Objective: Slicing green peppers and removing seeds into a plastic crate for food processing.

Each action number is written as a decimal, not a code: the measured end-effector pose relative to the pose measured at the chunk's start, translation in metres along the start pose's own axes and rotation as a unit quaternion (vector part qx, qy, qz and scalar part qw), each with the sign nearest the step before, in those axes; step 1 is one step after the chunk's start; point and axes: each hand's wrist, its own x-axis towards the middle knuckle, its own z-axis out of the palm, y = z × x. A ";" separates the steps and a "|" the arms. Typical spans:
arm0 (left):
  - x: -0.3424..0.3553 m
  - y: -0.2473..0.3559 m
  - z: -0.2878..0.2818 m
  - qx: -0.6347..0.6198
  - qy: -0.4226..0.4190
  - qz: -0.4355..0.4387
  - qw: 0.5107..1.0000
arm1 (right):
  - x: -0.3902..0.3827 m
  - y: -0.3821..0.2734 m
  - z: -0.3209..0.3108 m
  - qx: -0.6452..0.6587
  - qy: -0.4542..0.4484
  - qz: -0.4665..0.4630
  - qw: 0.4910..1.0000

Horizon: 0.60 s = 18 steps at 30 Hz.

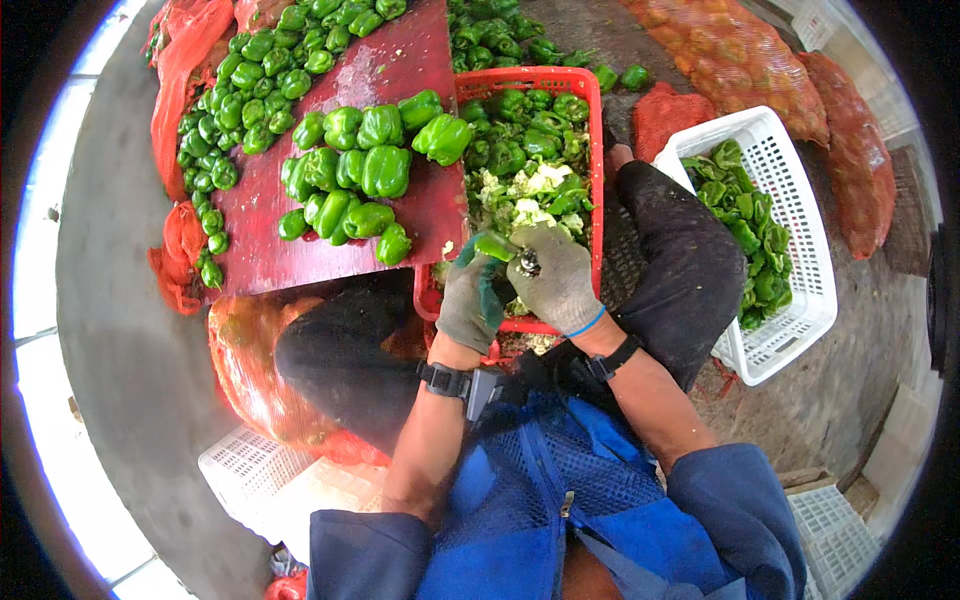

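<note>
Both my hands wear grey work gloves and meet over the red crate [585, 140] of green peppers and pale cores. My left hand [470, 300] grips a green pepper piece [493, 247], held up at the crate's near half. My right hand [552, 280] is closed around a small shiny metal tool [530, 262] beside that piece; the tool's shape is mostly hidden. Whole green peppers [385, 170] lie grouped on the red board [310, 240] to the left of the crate, with many smaller ones along its far left.
A white crate [795, 340] of cut green peppers stands at my right. Mesh sacks [840, 150] of produce lie at the upper right, another sack [250, 380] by my left leg. Red nets [180, 120] edge the board. A white crate [250, 470] sits at lower left.
</note>
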 end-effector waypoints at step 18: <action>-0.024 -0.011 0.003 0.384 -0.038 0.236 0.892 | 0.019 0.053 -0.006 0.494 0.131 0.384 0.769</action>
